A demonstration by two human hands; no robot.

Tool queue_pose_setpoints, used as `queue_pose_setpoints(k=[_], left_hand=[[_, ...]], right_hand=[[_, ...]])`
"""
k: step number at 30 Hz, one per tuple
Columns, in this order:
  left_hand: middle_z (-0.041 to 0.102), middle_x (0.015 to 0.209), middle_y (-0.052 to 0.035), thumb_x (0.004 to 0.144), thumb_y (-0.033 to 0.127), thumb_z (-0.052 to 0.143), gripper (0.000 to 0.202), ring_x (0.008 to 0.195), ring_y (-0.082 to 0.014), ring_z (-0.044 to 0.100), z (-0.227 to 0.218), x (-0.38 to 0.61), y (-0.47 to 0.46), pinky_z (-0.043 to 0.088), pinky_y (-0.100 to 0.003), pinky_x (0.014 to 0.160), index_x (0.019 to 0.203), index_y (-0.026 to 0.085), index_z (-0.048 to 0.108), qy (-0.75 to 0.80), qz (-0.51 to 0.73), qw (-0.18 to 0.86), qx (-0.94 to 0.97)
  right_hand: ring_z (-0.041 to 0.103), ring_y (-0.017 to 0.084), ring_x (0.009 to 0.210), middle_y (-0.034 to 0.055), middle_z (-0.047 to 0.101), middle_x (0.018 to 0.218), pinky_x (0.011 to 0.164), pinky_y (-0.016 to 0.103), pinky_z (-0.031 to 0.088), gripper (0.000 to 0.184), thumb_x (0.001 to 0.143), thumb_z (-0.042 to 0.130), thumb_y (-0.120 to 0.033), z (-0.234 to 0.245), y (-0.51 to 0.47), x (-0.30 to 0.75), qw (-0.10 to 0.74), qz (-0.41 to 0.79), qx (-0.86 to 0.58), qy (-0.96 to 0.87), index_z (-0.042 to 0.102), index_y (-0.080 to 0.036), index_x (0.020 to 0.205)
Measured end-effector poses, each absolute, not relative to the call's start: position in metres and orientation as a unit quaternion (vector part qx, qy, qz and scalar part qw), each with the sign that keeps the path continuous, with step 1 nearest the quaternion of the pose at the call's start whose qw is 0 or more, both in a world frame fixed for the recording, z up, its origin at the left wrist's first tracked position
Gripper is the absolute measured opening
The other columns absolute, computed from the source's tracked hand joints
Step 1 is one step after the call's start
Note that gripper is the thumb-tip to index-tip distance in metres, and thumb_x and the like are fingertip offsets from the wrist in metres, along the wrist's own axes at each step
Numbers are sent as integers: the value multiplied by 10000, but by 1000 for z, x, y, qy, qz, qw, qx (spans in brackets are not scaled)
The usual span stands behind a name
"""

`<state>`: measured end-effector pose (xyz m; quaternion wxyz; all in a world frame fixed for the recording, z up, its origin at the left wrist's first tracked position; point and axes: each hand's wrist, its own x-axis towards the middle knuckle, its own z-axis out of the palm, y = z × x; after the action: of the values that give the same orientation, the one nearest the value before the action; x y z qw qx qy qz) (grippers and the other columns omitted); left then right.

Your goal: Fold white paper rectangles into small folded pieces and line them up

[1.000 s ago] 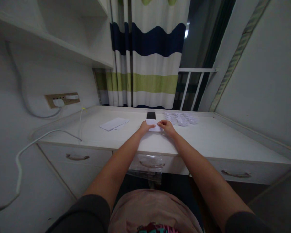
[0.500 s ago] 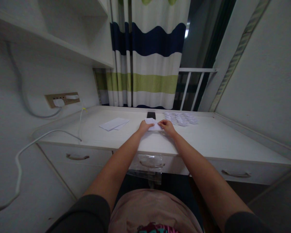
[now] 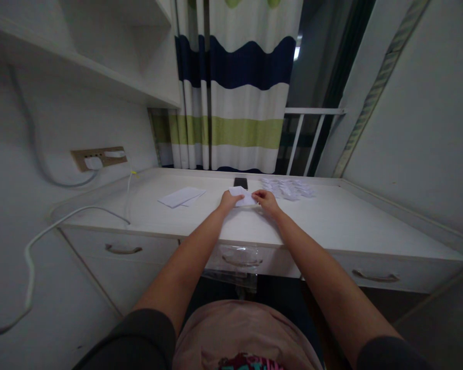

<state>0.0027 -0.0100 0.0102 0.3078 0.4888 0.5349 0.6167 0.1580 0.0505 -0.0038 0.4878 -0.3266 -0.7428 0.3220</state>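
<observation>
A small folded white paper (image 3: pixel 244 197) lies on the white desk (image 3: pixel 332 221) in front of me. My left hand (image 3: pixel 229 200) pinches its left edge and my right hand (image 3: pixel 265 200) pinches its right edge, fingers closed on it. Just behind the paper lies a black phone (image 3: pixel 241 183). A pile of small folded white papers (image 3: pixel 288 188) sits to the right of the phone. A few flat white sheets (image 3: pixel 181 196) lie on the desk to the left.
A striped curtain (image 3: pixel 235 87) hangs behind the desk, beside a white railing (image 3: pixel 312 123). A wall socket (image 3: pixel 98 158) with white cables (image 3: pixel 61 221) is on the left wall, under a shelf (image 3: pixel 81 61). Drawers with handles (image 3: pixel 123 250) run below the desk edge.
The paper's left corner has lifted slightly and both hands have shifted a little further from me on the desk.
</observation>
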Motion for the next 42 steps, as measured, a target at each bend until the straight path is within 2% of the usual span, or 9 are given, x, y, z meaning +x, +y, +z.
queue_pose_setpoints(k=[15, 23, 32, 42], left_hand=[[704, 864, -84, 567, 137, 722, 281, 834, -202, 634, 5, 5, -10, 493, -320, 771, 842, 94, 682, 504, 567, 334, 559], [699, 862, -79, 564, 140, 734, 287, 763, -171, 623, -1, 6, -5, 484, -316, 763, 838, 86, 667, 451, 543, 365, 607], [676, 1024, -90, 752, 245, 603, 259, 908, -189, 606, -1, 6, -2, 465, -286, 806, 976, 126, 658, 445, 575, 282, 626], [659, 1100, -84, 783, 190, 538, 272, 1057, -194, 576, -1, 5, -1, 385, -327, 974, 1015, 151, 674, 418, 551, 218, 688]], right_hand=[[509, 148, 604, 22, 590, 605, 584, 288, 389, 309, 606, 646, -469, 1, 39, 156, 492, 352, -286, -743, 628, -163, 642], [506, 149, 605, 15, 583, 592, 592, 290, 388, 275, 575, 688, -439, 2, 38, 157, 499, 378, -277, -729, 625, -173, 611], [473, 131, 571, 6, 574, 570, 556, 272, 358, 242, 561, 685, -406, -5, 50, 158, 510, 392, -304, -703, 615, -175, 578], [476, 134, 575, 6, 567, 556, 563, 277, 362, 234, 544, 664, -400, -5, 49, 157, 519, 386, -315, -695, 596, -176, 548]])
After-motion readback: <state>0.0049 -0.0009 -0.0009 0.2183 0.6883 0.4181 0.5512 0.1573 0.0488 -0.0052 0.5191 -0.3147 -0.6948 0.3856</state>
